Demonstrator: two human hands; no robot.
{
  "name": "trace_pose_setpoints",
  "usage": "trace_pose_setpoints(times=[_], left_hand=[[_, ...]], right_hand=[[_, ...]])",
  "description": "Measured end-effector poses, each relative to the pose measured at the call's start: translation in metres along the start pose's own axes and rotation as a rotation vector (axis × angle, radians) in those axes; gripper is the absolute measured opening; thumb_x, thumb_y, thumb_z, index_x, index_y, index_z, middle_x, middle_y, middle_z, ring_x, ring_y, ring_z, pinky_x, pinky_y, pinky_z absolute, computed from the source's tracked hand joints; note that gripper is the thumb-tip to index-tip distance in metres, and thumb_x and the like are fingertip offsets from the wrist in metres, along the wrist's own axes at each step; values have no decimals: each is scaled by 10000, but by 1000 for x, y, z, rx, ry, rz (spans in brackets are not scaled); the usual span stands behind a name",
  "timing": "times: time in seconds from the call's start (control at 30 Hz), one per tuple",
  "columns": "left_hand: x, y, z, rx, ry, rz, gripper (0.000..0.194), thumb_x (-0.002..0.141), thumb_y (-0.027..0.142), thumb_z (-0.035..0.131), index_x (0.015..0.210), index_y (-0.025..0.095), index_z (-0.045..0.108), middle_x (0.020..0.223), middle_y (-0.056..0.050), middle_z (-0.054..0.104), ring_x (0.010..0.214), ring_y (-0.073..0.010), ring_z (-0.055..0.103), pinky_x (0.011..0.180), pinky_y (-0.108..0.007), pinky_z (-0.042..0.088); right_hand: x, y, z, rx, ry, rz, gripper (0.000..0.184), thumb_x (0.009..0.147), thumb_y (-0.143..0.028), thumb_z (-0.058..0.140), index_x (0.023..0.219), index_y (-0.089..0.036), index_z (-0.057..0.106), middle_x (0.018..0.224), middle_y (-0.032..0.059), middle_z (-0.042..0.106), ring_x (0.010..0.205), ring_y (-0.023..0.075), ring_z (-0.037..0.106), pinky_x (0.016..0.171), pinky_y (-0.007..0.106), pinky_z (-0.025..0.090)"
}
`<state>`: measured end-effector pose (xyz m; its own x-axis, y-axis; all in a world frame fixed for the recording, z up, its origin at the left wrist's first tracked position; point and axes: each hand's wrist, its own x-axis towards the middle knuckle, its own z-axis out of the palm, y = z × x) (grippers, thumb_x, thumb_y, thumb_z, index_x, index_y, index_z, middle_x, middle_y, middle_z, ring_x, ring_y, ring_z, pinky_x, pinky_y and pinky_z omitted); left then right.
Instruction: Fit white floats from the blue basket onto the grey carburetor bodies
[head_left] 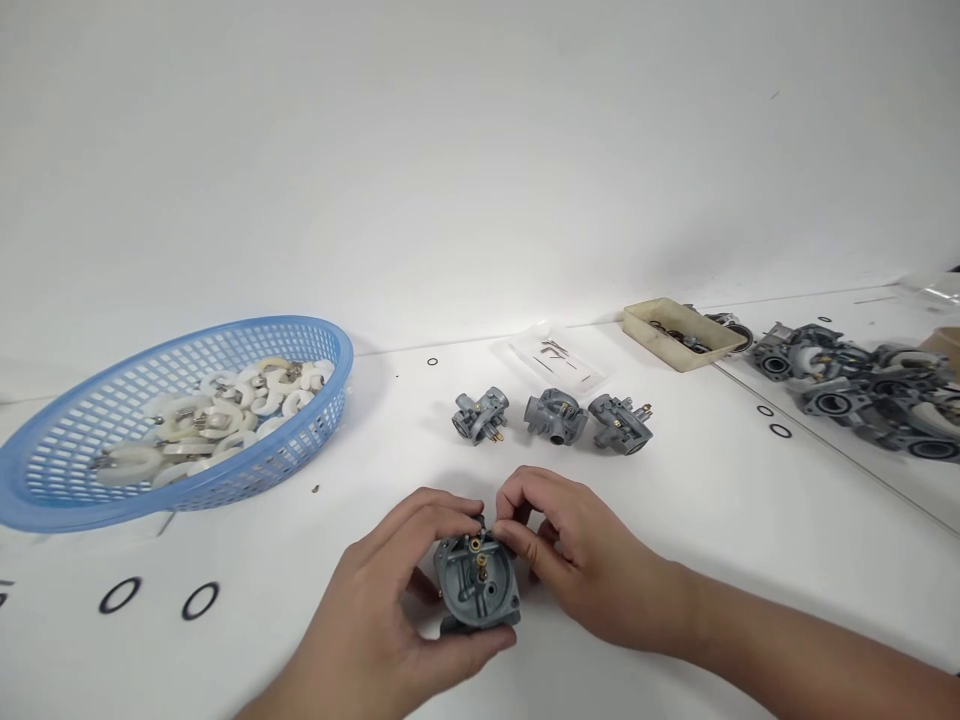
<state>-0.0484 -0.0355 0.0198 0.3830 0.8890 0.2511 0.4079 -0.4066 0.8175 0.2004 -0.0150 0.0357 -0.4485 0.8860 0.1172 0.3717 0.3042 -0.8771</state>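
A grey metal carburetor body (477,590) with brass jets showing in its open face sits between both hands near the table's front edge. My left hand (390,610) wraps round its left side and underside, fingers closed on it. My right hand (570,560) pinches at the top edge of the same body with thumb and fingertips; anything tiny between those fingertips is too small to make out. Three more carburetor bodies (553,417) stand in a row just beyond the hands.
A blue plastic basket (45,470) with several white float pieces sits at the left. A beige tray (679,335) and a small clear bag of pins (559,358) lie at the back. A pile of carburetors (862,385) lies at right. Black O-rings (159,598) dot the white table.
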Motion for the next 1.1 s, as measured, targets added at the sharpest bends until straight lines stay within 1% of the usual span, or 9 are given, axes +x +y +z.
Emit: trace_pose_setpoints(times=[0.13, 0.27, 0.43, 0.57, 0.63, 0.77, 0.9, 1.1], left_hand=[[2, 2, 0, -16, -9, -7, 605, 763, 274, 1012, 1273, 448, 738, 1374, 21, 767, 1108, -232, 787, 664, -205, 674], [2, 5, -2, -35, -29, -54, 567, 766, 262, 998, 1247, 419, 743, 1374, 14, 751, 1054, -218, 791, 685, -229, 679], [3, 6, -3, -46, -62, -83, 526, 766, 292, 1000, 1211, 382, 734, 1366, 0, 740, 1060, -223, 785, 711, -250, 678], [3, 4, -2, -56, -51, -84, 523, 756, 285, 996, 1194, 364, 721, 1366, -3, 737, 1078, -229, 775, 723, -261, 668], [3, 4, -2, -63, -54, -88, 516, 752, 286, 995, 1184, 353, 721, 1372, -10, 734, 1091, -236, 770, 725, -268, 665], [5, 8, -3, -74, -65, -57, 519, 740, 272, 998, 1174, 334, 721, 1308, -15, 743, 1084, -236, 758, 761, -282, 661], [8, 10, -4, -83, -68, -62, 517, 713, 248, 1006, 1137, 317, 719, 1283, -10, 730, 1085, -228, 746, 755, -276, 642], [8, 5, -2, -45, -20, -9, 583, 648, 227, 1025, 1123, 302, 695, 1311, -15, 704, 1099, -243, 736, 748, -294, 608]], right_hand=[[0, 0, -1, -3, -25, 11, 139, 1138, -313, 599, 1019, -242, 615, 1031, 26, 689, 875, 192, 614, 710, 312, 477], [0, 1, -4, 39, -54, 41, 177, 1154, -359, 587, 1023, -242, 600, 992, 23, 680, 828, 186, 600, 695, 308, 491], [2, 5, -3, 82, -58, 62, 195, 1159, -393, 596, 1038, -241, 602, 946, 12, 663, 759, 169, 573, 658, 293, 490], [2, 8, 0, 181, -71, 64, 210, 1160, -425, 608, 1066, -239, 580, 973, 12, 661, 760, 162, 610, 671, 290, 530], [1, 9, 1, 222, -77, 65, 223, 1161, -447, 609, 1085, -242, 568, 995, 12, 659, 742, 153, 605, 659, 286, 533], [0, 8, 2, 152, -88, 16, 213, 1173, -451, 583, 1127, -244, 608, 1009, 15, 664, 777, 159, 570, 662, 279, 508], [0, 9, 3, 114, -93, -18, 204, 1149, -444, 619, 1142, -241, 630, 1047, 21, 671, 825, 169, 585, 715, 296, 518], [6, 18, 3, 128, -111, -107, 295, 1117, -518, 677, 1250, -257, 704, 1098, 42, 698, 904, 198, 639, 769, 324, 524]])
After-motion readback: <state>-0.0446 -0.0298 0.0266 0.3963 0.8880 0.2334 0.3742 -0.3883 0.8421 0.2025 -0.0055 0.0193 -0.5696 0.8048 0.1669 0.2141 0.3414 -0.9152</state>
